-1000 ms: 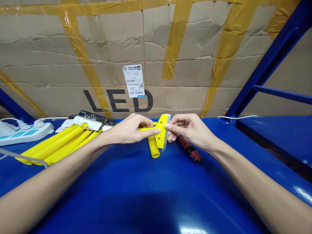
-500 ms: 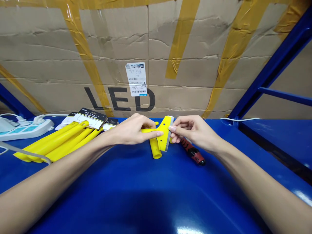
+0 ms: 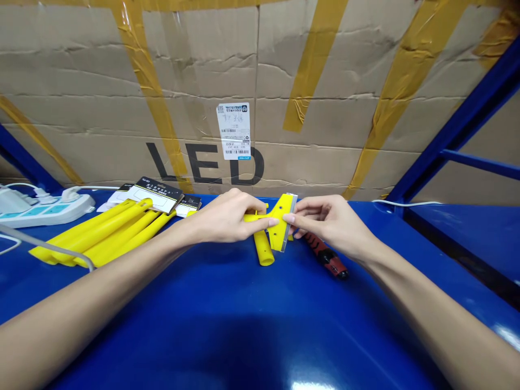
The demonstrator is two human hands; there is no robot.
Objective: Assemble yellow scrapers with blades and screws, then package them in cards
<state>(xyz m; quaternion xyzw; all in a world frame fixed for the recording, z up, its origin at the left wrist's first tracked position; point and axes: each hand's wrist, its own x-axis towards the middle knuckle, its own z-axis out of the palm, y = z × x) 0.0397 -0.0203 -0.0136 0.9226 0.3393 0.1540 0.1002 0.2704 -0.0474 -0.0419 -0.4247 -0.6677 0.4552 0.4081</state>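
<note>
A yellow scraper head (image 3: 279, 223) with a metal blade along its right edge is held up between my hands. My left hand (image 3: 233, 216) is closed around its narrow stem, the thumb lying flat on the yellow face. From the right, my right hand (image 3: 325, 216) pinches the blade edge between thumb and fingers. Behind and below the scraper head lies a yellow tube handle (image 3: 265, 252), partly covered by it and my left hand. A red and black screwdriver-like tool (image 3: 328, 260) rests on the table just under my right hand, one end hidden.
Several yellow tube handles (image 3: 109, 227) lie at the left with printed cards (image 3: 156, 195) behind them. A white power strip (image 3: 52, 210) with plugs and a grey cable sits at far left. A large taped cardboard box (image 3: 317, 157) stands behind the blue table (image 3: 203, 325); blue frame bars (image 3: 455, 124) rise at right.
The whole scene has shifted slightly rightward in the picture. Both hands keep the same hold on the scraper head, with little visible movement relative to the table.
</note>
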